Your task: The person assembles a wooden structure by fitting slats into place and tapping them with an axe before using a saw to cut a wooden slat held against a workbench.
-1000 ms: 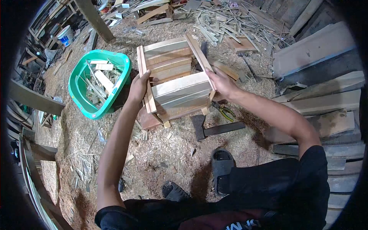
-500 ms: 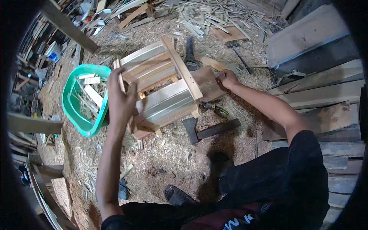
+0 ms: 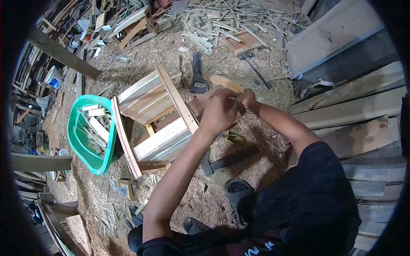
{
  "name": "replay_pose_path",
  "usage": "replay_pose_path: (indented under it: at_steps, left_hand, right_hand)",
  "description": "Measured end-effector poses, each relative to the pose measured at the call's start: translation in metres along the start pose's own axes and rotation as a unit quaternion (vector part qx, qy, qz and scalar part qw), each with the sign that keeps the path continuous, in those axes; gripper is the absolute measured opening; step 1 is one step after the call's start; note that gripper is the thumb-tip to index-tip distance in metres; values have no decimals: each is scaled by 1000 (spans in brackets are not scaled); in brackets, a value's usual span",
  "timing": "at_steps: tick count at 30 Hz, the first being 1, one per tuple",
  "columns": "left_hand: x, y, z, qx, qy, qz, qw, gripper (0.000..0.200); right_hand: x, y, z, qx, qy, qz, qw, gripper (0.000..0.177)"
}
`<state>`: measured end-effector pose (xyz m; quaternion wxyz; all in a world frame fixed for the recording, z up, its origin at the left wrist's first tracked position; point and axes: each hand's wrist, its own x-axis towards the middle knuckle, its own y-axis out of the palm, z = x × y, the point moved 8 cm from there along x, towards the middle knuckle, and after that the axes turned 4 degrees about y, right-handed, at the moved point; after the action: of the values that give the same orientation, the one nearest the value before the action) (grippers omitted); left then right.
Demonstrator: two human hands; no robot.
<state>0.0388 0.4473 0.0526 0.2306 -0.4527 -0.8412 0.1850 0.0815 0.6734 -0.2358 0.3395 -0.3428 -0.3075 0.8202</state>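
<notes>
A slatted wooden frame point(image 3: 177, 100) stands tilted on the sawdust-covered ground. Just right of its upper corner, my left hand point(image 3: 220, 111) reaches across with curled fingers; what is in them, if anything, is hidden. My right hand point(image 3: 247, 99) is closed close beside it, near the end of a pale wooden piece point(image 3: 224, 82), and its fingertips are too small to make out. Under both hands lies a brown board, mostly covered. Below them are pliers point(image 3: 235, 138) with yellow-green handles and a hammer-like tool point(image 3: 234, 158) with a dark handle.
At left a green tub point(image 3: 72, 138) holds wood scraps. A dark-handled saw point(image 3: 197, 74) and a hammer point(image 3: 256, 70) lie beyond the frame. Offcuts point(image 3: 213, 25) are piled at the back, planks point(image 3: 350, 106) are stacked at right, and a post point(image 3: 64, 53) crosses the upper left.
My left hand has left the frame's left side and moved right, beside my right hand. The frame sits lower and turned in view, and the camera view has shifted.
</notes>
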Motion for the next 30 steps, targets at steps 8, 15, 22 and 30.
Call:
replay_pose_path:
  at_steps: [8,15,22,30]
  left_hand:
    - [2,1,16,-41,6,-18,999,23]
    - [-2,-10,31,-395,-233,-40,888,15]
    - [3,-31,41,-458,-132,-129,870,23]
    - [-78,-227,22,-294,-7,-222,930,25]
  right_hand:
    - [-4,17,14,-22,-134,-63,989,54]
    - [-22,-37,61,198,-104,-79,971,38]
    - [-7,-70,108,126,-140,-234,954,36]
    - [-64,-164,193,527,-188,-112,821,27]
